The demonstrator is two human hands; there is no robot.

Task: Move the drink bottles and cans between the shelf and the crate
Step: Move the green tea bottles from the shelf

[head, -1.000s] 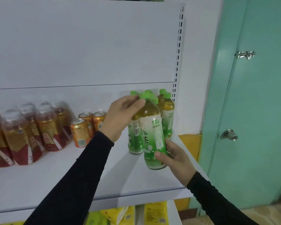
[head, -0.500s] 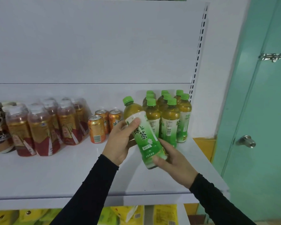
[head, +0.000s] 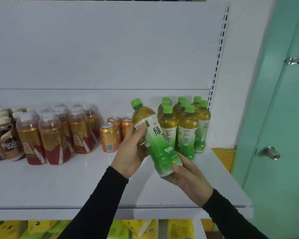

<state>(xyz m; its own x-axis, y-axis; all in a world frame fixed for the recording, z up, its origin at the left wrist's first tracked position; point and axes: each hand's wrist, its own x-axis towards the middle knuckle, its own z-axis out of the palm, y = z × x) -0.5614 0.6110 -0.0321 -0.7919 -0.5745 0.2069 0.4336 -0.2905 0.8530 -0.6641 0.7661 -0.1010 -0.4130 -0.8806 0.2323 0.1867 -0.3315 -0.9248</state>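
- Since a second ago I see the bottle tilted cap-left and drawn off the green row
- Left hand fingers wrap its label; right hand cups its base, above the shelf
- Cans and row stand shelved; crate unseen, so progress is unclear

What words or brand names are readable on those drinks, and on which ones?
"绿茶": held green tea bottle, beneath red "统一".
"NESCAFE", partly cut off: coffee bottle.
"东鹏": red and gold bottle.
Orange cans, barcodes, standing tea bottles' small print: too blurred.
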